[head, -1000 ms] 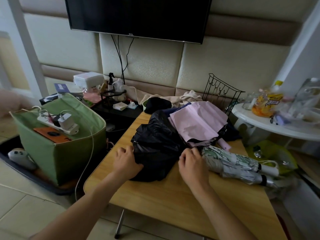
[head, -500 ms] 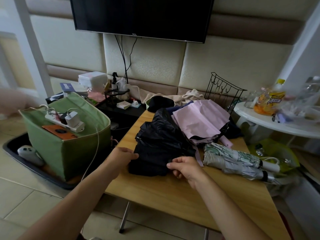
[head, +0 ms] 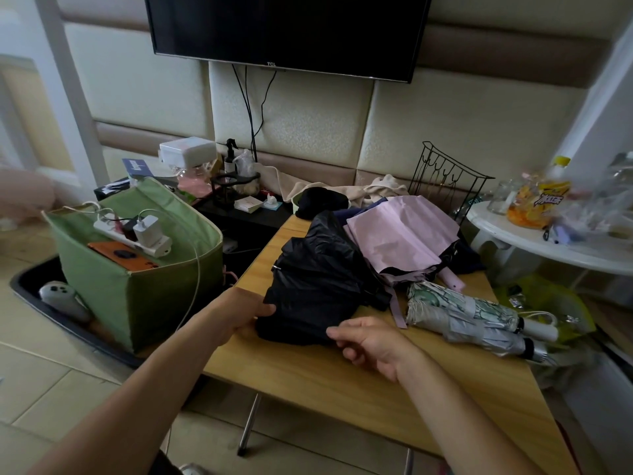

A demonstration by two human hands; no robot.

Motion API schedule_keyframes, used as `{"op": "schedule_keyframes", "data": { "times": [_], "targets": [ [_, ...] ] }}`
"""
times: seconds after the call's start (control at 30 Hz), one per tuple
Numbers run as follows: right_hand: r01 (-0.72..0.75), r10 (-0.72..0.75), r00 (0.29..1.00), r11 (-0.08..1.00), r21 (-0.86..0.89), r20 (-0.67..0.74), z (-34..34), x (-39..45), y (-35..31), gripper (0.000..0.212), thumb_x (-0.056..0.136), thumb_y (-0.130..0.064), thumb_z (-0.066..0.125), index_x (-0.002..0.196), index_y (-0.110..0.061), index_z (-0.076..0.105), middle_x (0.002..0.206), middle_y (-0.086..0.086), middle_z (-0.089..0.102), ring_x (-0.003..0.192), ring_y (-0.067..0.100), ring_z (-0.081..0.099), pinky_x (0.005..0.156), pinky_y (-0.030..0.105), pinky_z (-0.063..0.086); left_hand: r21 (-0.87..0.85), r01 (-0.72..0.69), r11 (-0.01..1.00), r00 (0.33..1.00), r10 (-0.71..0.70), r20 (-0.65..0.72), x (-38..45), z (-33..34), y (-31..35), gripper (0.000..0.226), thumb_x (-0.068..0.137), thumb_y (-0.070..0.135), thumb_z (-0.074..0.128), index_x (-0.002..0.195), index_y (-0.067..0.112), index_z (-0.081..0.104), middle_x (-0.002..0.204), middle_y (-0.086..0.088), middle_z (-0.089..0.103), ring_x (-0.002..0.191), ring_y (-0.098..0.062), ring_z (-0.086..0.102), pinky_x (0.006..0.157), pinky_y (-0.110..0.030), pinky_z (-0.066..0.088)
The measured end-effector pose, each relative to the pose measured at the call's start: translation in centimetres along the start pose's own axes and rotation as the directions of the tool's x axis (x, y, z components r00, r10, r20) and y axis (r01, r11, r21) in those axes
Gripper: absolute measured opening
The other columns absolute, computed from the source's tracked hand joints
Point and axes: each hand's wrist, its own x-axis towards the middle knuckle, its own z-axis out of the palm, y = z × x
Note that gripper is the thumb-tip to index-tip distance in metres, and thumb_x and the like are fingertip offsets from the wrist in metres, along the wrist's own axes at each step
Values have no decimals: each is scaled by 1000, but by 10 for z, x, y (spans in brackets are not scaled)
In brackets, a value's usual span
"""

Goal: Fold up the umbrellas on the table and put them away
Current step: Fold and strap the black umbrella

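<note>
Moved: both hands slid to the black umbrella's (head: 318, 282) near end since a second ago.
Left hand (head: 239, 313): grips its left corner.
Right hand (head: 373, 341): fingers curled at the near hem; grip unclear.
Meaning: gathering fabric, likely.
Edges: umbrella lies near the wooden table's (head: 342, 382) left edge.
Room: bare tabletop nearer.

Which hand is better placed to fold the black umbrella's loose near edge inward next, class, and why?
Probably the right hand: it pinches the near edge of the black umbrella. The left hand grips the canopy's left side at the wooden table edge, better suited to steadying it.
</note>
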Motion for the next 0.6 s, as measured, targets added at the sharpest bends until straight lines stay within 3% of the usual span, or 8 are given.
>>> {"op": "schedule_keyframes", "data": {
  "times": [0.1,0.17,0.27,0.4,0.47,0.53,0.6],
  "targets": [
    [109,-109,992,994,-6,-59,-3,3,-4,18,87,-14,81,76,-15,68,67,-2,59,51,9,48,45,19,35,26,-8,1000,1000,8,16,4,-5,-2,14,97,17,66,104,7,73,86,-6,62,61,-14,39,54,-25,31],
    [124,-125,991,992,-17,-54,-5,1,-7,15,86,-15,82,80,-14,69,67,-3,60,50,9,49,45,19,35,-6,9,1000,999,-9,54,2,-4,-1,16,95,16,69,106,5,72,89,-7,66,65,-16,49,59,-26,38],
    [26,-26,1000,981,-192,2,-4,-3,-3,18,85,-17,83,77,-16,67,58,-6,58,47,8,48,44,19,31,-63,55,996,995,-50,89,-1,-4,-1,17,96,23,68,108,10,70,108,-9,72,96,-26,68,79,-35,55],
    [-28,34,999,956,-292,16,1,-6,-1,19,86,-21,83,80,-16,66,53,-8,54,45,8,48,43,21,29,-89,84,992,994,-77,83,1,-8,-1,10,98,18,66,99,8,66,113,-12,70,94,-24,69,63,-28,57],
    [-37,37,999,951,-307,-4,0,-8,-6,21,86,-26,84,89,-14,67,59,-9,59,47,8,51,44,21,31,-101,94,990,994,-88,60,3,-8,-2,9,97,15,67,96,7,66,112,-14,70,91,-25,70,67,-30,59],
    [0,-55,990,916,-402,-126,0,-6,-8,39,82,-41,86,100,-16,62,75,-5,62,56,9,53,49,23,38,-166,117,979,993,-111,48,3,-7,0,10,96,14,68,99,5,66,108,-15,70,87,-25,70,76,-34,61],
    [150,-355,894,813,-562,-275,4,-4,-9,49,79,-54,83,101,-21,53,86,-5,55,68,8,49,59,24,41,-288,146,947,989,-138,47,4,-7,2,19,94,12,71,109,3,64,109,-17,70,85,-28,71,76,-36,62]
  ]
}}
